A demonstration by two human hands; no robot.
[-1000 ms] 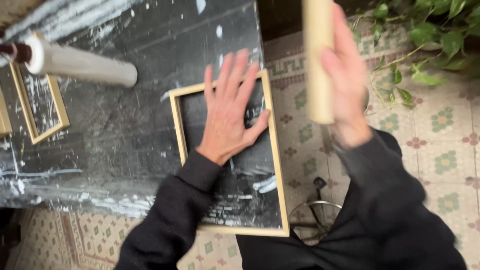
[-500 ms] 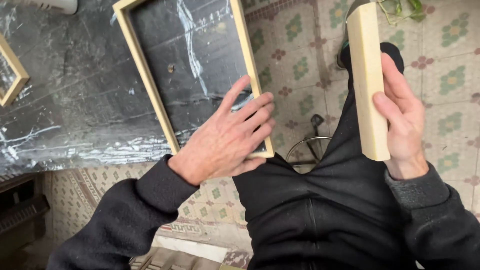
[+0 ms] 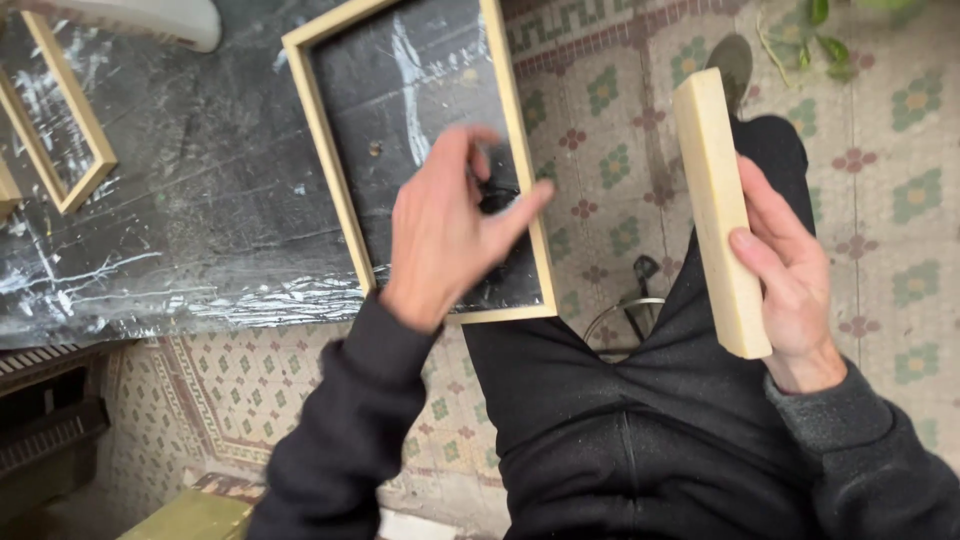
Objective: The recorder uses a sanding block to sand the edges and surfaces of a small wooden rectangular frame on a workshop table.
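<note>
Your left hand [image 3: 450, 225] hovers over the near end of the pale wooden rectangular frame [image 3: 325, 130], blocking the way to its lower rail. The frame's dark inner panel above your fingers lies open. To its left, the black foil-covered tabletop [image 3: 200, 200] offers a broad bare stretch, bounded by a smaller wooden frame [image 3: 70, 120] at the far left and a white rounded object [image 3: 170, 15] at the top edge. On the right, your right hand [image 3: 795, 280] holds a cream rectangular block [image 3: 715, 200] upright over your dark-trousered leg [image 3: 640, 420]; patterned floor tiles [image 3: 890, 180] beyond it lie open.
</note>
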